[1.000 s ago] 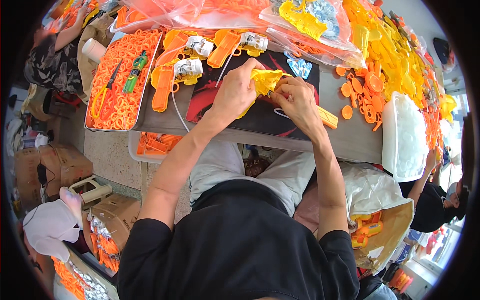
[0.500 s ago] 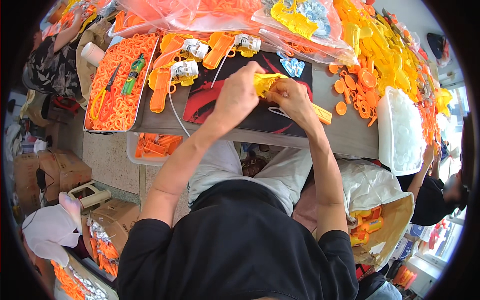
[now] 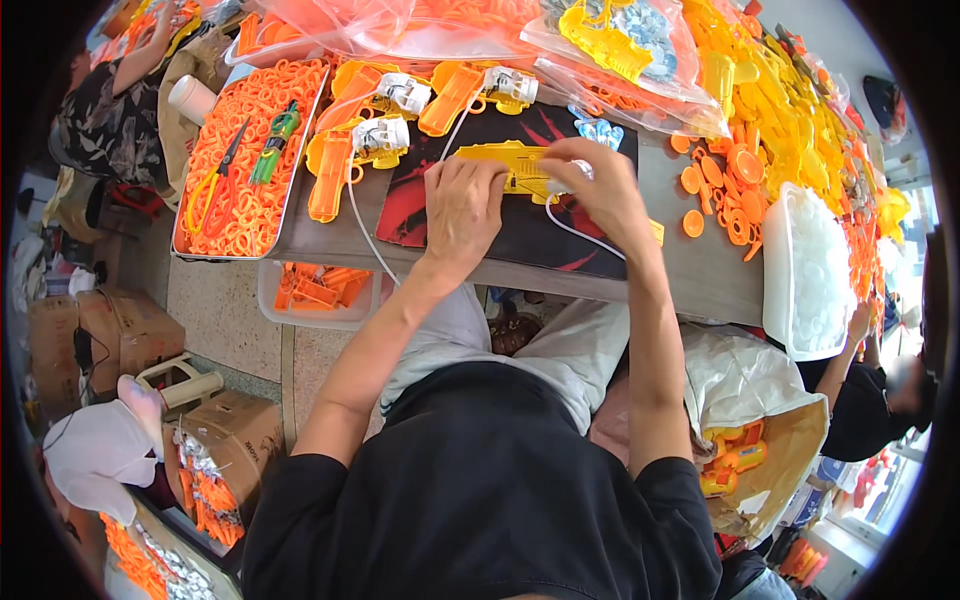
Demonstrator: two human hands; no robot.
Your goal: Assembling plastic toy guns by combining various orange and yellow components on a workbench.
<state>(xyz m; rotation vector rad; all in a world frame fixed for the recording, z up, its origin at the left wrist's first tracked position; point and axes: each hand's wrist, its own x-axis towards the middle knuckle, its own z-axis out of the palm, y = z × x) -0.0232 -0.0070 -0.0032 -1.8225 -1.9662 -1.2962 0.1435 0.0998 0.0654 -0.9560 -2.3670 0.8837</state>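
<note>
My left hand (image 3: 466, 208) is closed on the left end of a yellow plastic toy-gun shell (image 3: 518, 156), which lies over the black and red mat (image 3: 520, 245). Curled over the shell's right end, my right hand (image 3: 608, 192) pinches a small white part (image 3: 576, 174); motion slightly blurs its fingers. From that part a thin white tube (image 3: 585, 236) loops across the mat. An orange piece (image 3: 656, 232) shows partly behind my right wrist. Left of the mat lie several yellow and orange toy-gun halves (image 3: 328, 175) fitted with white cylinders (image 3: 381, 136) and tubes.
A tray of orange rings (image 3: 232, 135) holds scissors (image 3: 212, 196) and green-handled cutters (image 3: 274, 145). Orange discs (image 3: 692, 222), yellow shells (image 3: 775, 130) and a white bin of clear parts (image 3: 805, 270) stand right. Small blue-and-white pieces (image 3: 597, 130) lie behind the mat. Other people work at both sides.
The yellow shell has been turned and lowered, now lengthwise over the mat. My left hand has moved down to its left end; my right hand has shifted right, with the white part and tube now showing.
</note>
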